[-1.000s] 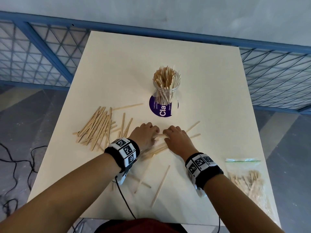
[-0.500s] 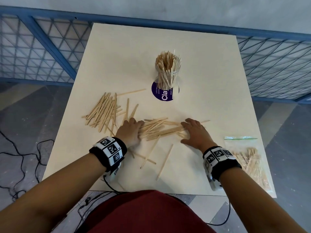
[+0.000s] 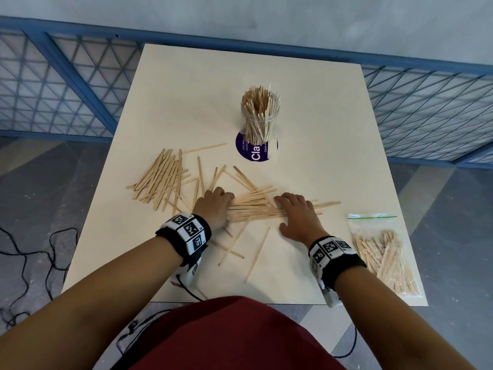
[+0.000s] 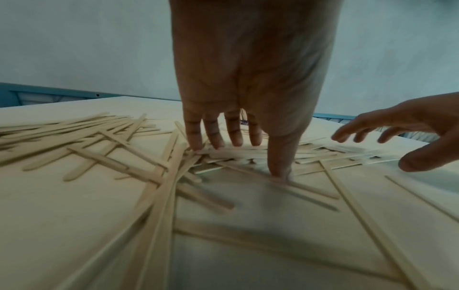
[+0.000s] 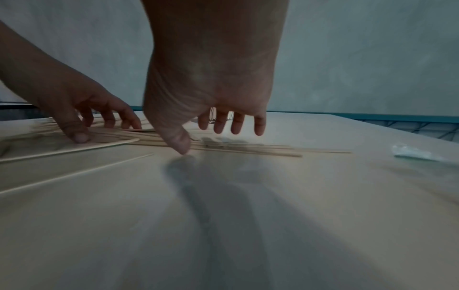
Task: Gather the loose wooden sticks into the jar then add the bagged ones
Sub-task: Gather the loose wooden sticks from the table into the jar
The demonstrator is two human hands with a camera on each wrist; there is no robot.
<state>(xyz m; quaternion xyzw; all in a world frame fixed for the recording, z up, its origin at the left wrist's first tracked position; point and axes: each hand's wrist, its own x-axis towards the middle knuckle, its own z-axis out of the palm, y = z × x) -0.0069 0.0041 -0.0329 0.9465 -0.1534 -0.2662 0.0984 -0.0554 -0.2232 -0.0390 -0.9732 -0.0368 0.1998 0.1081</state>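
A glass jar (image 3: 260, 121) packed with upright wooden sticks stands on a purple round label mid-table. A row of loose sticks (image 3: 256, 206) lies between my two hands. My left hand (image 3: 214, 206) rests at the row's left end, fingers and thumb pressing down on the sticks (image 4: 248, 155). My right hand (image 3: 297, 213) lies spread over the row's right part, its fingers hovering just above the sticks (image 5: 248, 148) and its thumb tip at the table. A bigger heap of sticks (image 3: 162, 180) lies to the left. The clear zip bag of sticks (image 3: 384, 255) sits at the table's right front corner.
Three stray sticks (image 3: 257, 255) lie near the front edge of the cream table (image 3: 306, 102). A blue mesh railing (image 3: 66, 84) runs behind and beside the table. Black cables (image 3: 32, 252) trail on the floor at left.
My hands, close together a second ago, have spread apart along the sticks, which now lie in a wider row. The camera view has shifted back and down.
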